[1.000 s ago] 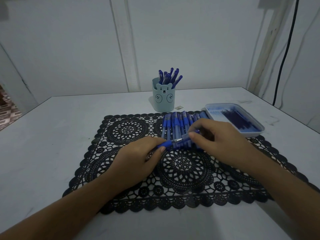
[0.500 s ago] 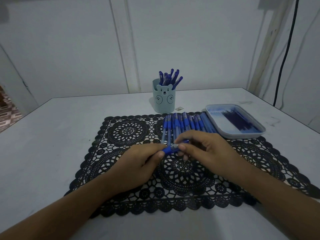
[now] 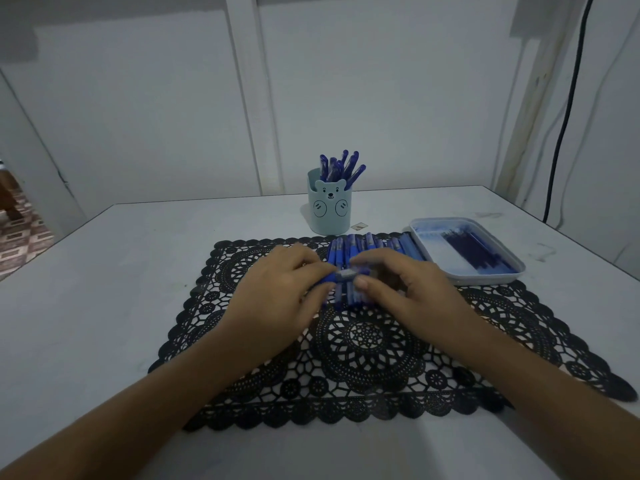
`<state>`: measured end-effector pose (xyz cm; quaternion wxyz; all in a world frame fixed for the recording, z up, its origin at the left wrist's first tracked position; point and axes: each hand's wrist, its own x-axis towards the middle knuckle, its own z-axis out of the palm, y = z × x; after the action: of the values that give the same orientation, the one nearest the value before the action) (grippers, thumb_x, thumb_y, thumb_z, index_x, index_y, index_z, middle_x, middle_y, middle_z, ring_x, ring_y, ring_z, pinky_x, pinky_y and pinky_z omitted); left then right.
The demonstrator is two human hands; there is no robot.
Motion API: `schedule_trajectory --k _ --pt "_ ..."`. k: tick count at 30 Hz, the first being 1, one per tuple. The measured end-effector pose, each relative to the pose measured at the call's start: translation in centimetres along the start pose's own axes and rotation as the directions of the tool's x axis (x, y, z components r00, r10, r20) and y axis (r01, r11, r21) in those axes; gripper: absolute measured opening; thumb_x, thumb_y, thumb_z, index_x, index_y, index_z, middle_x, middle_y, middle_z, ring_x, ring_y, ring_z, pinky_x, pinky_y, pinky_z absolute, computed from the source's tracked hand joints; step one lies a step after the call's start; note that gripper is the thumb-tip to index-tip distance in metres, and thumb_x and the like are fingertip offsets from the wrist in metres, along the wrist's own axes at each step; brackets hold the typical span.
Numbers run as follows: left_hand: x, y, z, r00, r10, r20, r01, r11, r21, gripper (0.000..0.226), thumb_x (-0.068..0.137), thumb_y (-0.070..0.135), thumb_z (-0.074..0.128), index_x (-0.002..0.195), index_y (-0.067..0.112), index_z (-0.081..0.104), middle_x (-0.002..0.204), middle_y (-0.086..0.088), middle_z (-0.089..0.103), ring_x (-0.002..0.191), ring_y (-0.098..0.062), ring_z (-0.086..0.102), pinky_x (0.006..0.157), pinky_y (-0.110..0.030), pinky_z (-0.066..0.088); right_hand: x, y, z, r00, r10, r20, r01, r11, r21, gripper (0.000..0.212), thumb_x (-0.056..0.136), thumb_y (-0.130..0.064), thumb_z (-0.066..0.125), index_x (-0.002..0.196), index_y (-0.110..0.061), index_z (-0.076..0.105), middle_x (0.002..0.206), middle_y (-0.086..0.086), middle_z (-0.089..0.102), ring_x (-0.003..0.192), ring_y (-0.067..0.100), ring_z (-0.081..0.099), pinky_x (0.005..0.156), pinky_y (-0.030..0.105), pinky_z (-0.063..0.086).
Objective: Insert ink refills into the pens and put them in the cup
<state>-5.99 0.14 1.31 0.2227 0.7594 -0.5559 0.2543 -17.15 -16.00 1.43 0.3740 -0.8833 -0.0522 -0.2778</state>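
Both my hands hold one blue pen [image 3: 344, 275] level above the row of blue pens [image 3: 367, 247] on the black lace mat [image 3: 363, 344]. My left hand [image 3: 280, 296] grips its left end. The pen's right part is pinched by my right hand [image 3: 405, 289] between thumb and fingers. A pale blue bear cup [image 3: 329, 213] with several blue pens in it stands behind the row. A shallow tray [image 3: 464, 277] at the right holds dark ink refills [image 3: 474, 251].
The white table [image 3: 121, 271] ends at a white wall close behind the cup. A small tag [image 3: 359, 225] lies beside the cup. A black cable [image 3: 564, 116] hangs down the wall at the right.
Both hands have moved away from me with the pen, over the row of pens. My right hand has closed in toward the left along the pen.
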Motion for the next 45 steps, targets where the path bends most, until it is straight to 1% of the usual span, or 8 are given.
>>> schedule_trajectory --k 3,6,12,19,29,34,40,45 --pt "1.3 -0.5 -1.4 0.988 -0.145 -0.055 0.142 0.988 -0.057 0.022 0.089 0.025 0.055 0.105 0.013 0.065 0.087 0.004 0.06 0.076 -0.009 0.053 0.066 -0.02 0.04 0.4 1.9 -0.3 0.995 0.093 -0.032 -0.098 0.974 -0.204 0.041 0.087 -0.044 0.038 0.122 -0.028 0.051 0.109 -0.014 0.059 0.098 -0.009 0.05 0.084 0.004 0.037" --pt "4.1 -1.8 -2.9 0.939 -0.302 -0.163 0.274 0.946 -0.171 0.017 0.087 0.018 0.061 0.103 0.015 0.064 0.087 0.008 0.06 0.076 -0.008 0.058 0.073 -0.021 0.047 0.5 4.4 -0.1 0.973 0.217 0.073 -0.141 0.818 -0.557 0.052 0.095 -0.044 0.032 0.14 -0.017 0.035 0.143 -0.001 0.037 0.132 0.011 0.029 0.108 0.024 0.021" --pt "14.2 -7.6 -4.3 0.766 -0.621 -0.166 0.428 0.686 -0.588 0.01 0.085 0.009 0.059 0.094 0.011 0.053 0.085 -0.004 0.063 0.083 -0.021 0.065 0.077 -0.04 0.055 0.3 5.2 0.7 0.916 0.355 0.187 -0.168 0.764 -0.623 0.055 0.097 -0.045 0.023 0.147 -0.021 0.015 0.154 -0.003 0.015 0.141 0.011 0.009 0.115 0.035 0.003" --pt "19.6 -9.6 -0.9 0.776 -0.581 -0.245 0.414 0.763 -0.497 0.05 0.084 0.0 0.052 0.126 0.017 0.033 0.081 -0.012 0.062 0.073 -0.024 0.062 0.068 -0.032 0.051 0.4 5.3 0.7 0.924 0.34 0.175 -0.162 0.762 -0.627 0.054 0.098 -0.044 0.023 0.147 -0.023 0.016 0.154 -0.006 0.015 0.141 0.01 0.008 0.114 0.033 0.003" --pt "18.5 -10.3 4.0 0.856 -0.511 0.083 0.512 0.812 -0.281 0.029 0.097 0.023 0.038 0.108 0.011 0.061 0.098 0.001 0.059 0.085 -0.016 0.051 0.074 -0.023 0.035 0.3 5.3 0.7 0.933 0.318 0.169 -0.15 0.768 -0.622 0.053 0.098 -0.043 0.024 0.146 -0.022 0.018 0.153 -0.005 0.017 0.14 0.009 0.011 0.114 0.033 0.005" --pt "17.5 -9.6 2.5 0.824 -0.567 -0.002 0.513 0.747 -0.423 0.027 0.097 0.027 0.036 0.111 0.017 0.057 0.098 -0.002 0.056 0.091 -0.015 0.051 0.082 -0.025 0.038 0.3 5.4 0.7 0.931 0.323 0.169 -0.152 0.765 -0.626 0.053 0.098 -0.044 0.023 0.146 -0.023 0.017 0.153 -0.006 0.016 0.14 0.008 0.011 0.114 0.032 0.004" --pt "11.9 -6.5 2.6 0.832 -0.542 -0.114 0.495 0.82 -0.286 0.021 0.094 0.022 0.043 0.11 0.015 0.053 0.095 0.001 0.055 0.078 -0.014 0.053 0.068 -0.028 0.042 0.3 5.2 0.6 0.942 0.303 0.142 -0.169 0.796 -0.581 0.051 0.097 -0.043 0.027 0.144 -0.023 0.025 0.15 -0.005 0.025 0.137 0.009 0.018 0.114 0.032 0.008" --pt "7.6 -4.1 3.8 0.82 -0.479 0.313 0.529 0.844 -0.095 0.021 0.094 0.027 0.044 0.104 0.016 0.058 0.093 0.004 0.059 0.071 -0.012 0.059 0.063 -0.023 0.048 0.2 5.2 0.6 0.951 0.28 0.126 -0.164 0.811 -0.562 0.05 0.096 -0.041 0.031 0.143 -0.021 0.029 0.146 -0.003 0.031 0.135 0.011 0.025 0.114 0.034 0.012"
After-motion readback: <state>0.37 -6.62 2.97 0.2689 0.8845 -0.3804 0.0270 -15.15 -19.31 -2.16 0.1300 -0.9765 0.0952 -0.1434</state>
